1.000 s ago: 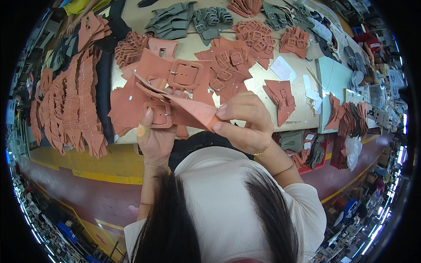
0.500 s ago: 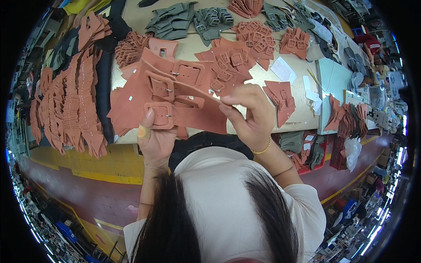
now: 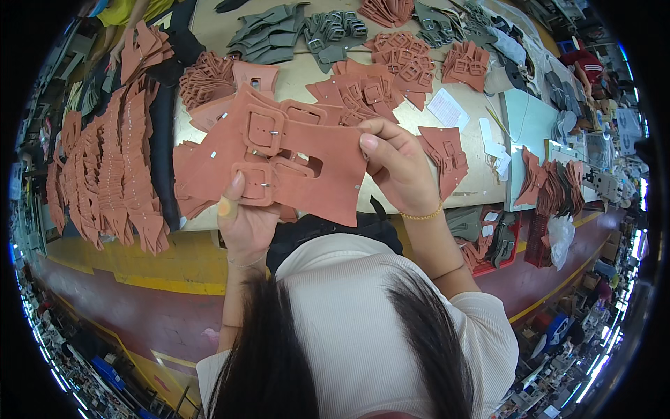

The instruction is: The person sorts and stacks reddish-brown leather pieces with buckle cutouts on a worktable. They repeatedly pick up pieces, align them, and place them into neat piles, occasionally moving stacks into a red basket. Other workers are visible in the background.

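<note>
"So, your right hand (image 3: 401, 167) has thumb and forefinger pinched tight on the top right corner of the coral leather piece (image 3: 324, 195); your left hand (image 3: 246, 227) grips it with the thumb by the lower buckle (image 3: 252, 184), its fingers hidden from view"

"Then I'd have you lift that corner lightly, so it doesn't crease, while your left thumb steadies the buckle; a hard tug could skew it"

"And which way does it point for you?"

"Crosswise: its long axis runs left to right before your chest, flared end to your right, upper buckle (image 3: 264, 130) toward your left"

"It's at the near edge of your worktable (image 3: 478, 178), over other coral pieces (image 3: 192, 181); whether it touches them, I can't tell you"
</note>
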A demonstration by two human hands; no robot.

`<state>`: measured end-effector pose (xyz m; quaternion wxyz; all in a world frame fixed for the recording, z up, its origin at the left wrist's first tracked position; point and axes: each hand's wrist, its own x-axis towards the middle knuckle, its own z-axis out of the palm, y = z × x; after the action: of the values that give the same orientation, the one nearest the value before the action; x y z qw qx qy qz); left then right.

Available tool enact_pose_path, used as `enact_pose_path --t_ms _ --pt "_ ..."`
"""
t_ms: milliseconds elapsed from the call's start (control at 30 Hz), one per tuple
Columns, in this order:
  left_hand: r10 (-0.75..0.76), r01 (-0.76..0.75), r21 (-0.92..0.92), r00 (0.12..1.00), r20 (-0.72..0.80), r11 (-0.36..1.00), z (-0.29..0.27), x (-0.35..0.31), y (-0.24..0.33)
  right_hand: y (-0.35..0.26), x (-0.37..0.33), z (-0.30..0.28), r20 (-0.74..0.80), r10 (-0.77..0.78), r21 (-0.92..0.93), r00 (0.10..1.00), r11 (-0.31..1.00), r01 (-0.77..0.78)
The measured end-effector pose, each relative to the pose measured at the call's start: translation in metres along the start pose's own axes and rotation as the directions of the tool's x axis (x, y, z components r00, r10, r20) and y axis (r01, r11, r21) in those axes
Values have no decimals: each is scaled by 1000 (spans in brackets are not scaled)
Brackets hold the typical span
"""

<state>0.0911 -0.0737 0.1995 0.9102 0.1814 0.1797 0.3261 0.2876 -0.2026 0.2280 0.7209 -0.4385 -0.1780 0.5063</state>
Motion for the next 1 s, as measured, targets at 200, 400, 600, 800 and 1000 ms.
enact_pose_path --t_ms 200,400,600,800,1000 --pt "-7 7 61 1000 -3 998 0 -4 0 13 5 -2 -34 14 -74 999 997 -16" --pt "-46 32 189 997 70 981 -3 1 -1 11 -1 -15 111 188 -315 976 938 -145" --pt "-130 121 112 988 80 986 -13 13 -12 -40 -10 -12 60 -264 -116 963 956 270" --pt "-228 219 -135 972 -53 966 -32 26 -24 -51 22 18 73 -242 -314 967 915 253" --pt "-188 153 -313 979 -84 937 -31 19 -16 -3 25 19 110 -35 -188 993 981 55"
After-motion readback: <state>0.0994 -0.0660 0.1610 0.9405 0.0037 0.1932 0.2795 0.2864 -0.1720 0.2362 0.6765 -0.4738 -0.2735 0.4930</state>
